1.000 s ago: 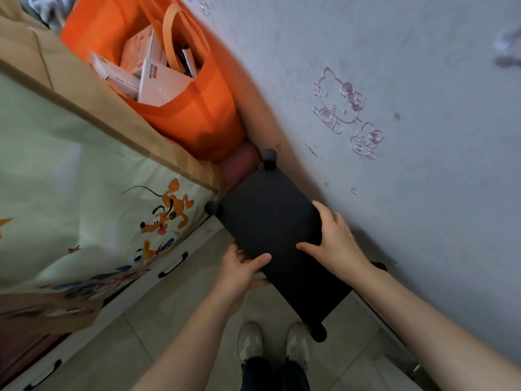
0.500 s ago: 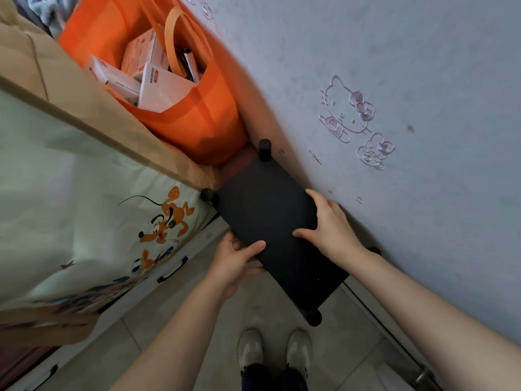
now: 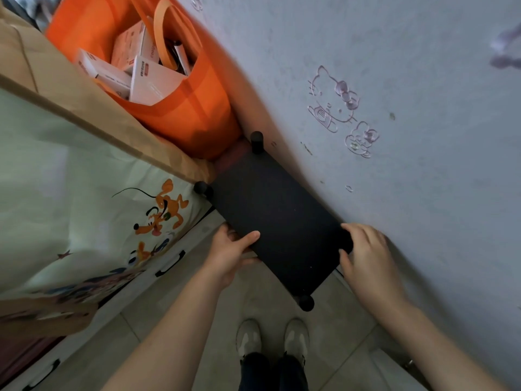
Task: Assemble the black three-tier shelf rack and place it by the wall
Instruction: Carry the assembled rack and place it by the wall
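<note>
The black shelf rack (image 3: pixel 277 218) stands against the grey wall (image 3: pixel 394 170), seen from above so only its top board and round post caps show. My left hand (image 3: pixel 229 253) grips the board's near long edge, thumb on top and fingers under it. My right hand (image 3: pixel 366 258) holds the corner nearest the wall, fingers curled over the edge. The lower tiers are hidden beneath the top board.
An orange bag (image 3: pixel 174 88) full of white boxes sits just beyond the rack's far end. A cabinet with a cartoon-print cover (image 3: pixel 93 207) stands on the left. My shoes (image 3: pixel 272 338) are on the tiled floor (image 3: pixel 332 342) below the rack.
The rack has slid farther along the wall toward the orange bag. My right hand has shifted from the middle of the top board to the corner by the wall.
</note>
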